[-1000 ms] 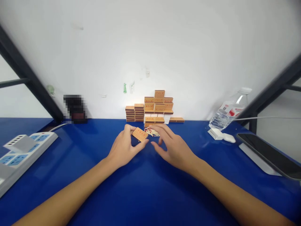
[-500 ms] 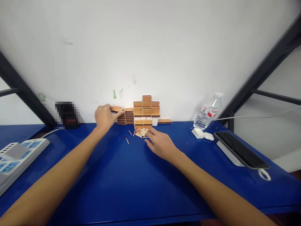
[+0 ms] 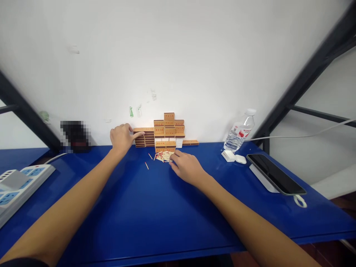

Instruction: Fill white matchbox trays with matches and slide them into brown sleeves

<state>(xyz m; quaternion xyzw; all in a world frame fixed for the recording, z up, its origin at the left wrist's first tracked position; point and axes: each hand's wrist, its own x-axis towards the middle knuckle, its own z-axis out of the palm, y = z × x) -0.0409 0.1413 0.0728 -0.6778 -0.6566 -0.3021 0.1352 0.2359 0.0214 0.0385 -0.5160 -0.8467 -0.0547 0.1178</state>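
Observation:
My left hand is at the left end of the matchbox stacks, thumb stretched across their front and fingers bent behind. It grips a matchbox that lies level on top of the left column, its end partly hidden by the hand. My right hand rests on the blue table with fingers curled at the right edge of a heap of loose matches; whether a match is between its fingertips is hidden. Behind the heap rises a stepped build of matchboxes, some standing upright.
A low row of matchboxes extends right of the build. Two single matches lie left of the heap, one a stray match. To the right are a water bottle, a white case and a phone; a power strip lies left.
My left hand has lowered the tilted matchbox flat onto the left column. My right hand stays by the matches. The whole view has shifted slightly.

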